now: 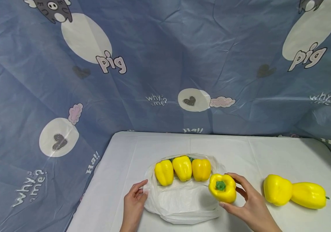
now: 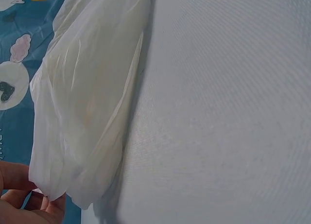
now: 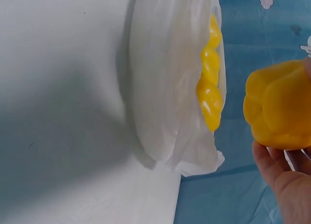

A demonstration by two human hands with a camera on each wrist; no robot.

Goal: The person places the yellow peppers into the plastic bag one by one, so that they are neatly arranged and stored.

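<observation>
A white plastic bag (image 1: pixel 180 217) lies with its mouth open on the table, and several yellow bell peppers (image 1: pixel 182 168) sit in a row along its far side. My left hand (image 1: pixel 135 201) pinches the bag's left rim between thumb and fingers; the left wrist view shows the bag (image 2: pixel 97 97) stretching away from that hand (image 2: pixel 31 199). In my right hand (image 1: pixel 250 203) is another yellow bell pepper (image 1: pixel 225 194), gripped over the bag's right edge with its green stem toward the head camera. From the right wrist view this pepper (image 3: pixel 279 105) is raised beside the bag (image 3: pixel 160 78).
Two more yellow bell peppers, one blocky (image 1: pixel 277 190) and one with its stem pointing right (image 1: pixel 308 195), lie touching at the right on the white table (image 1: pixel 119 154). Blue printed fabric (image 1: pixel 159 58) hangs behind the table and on both sides.
</observation>
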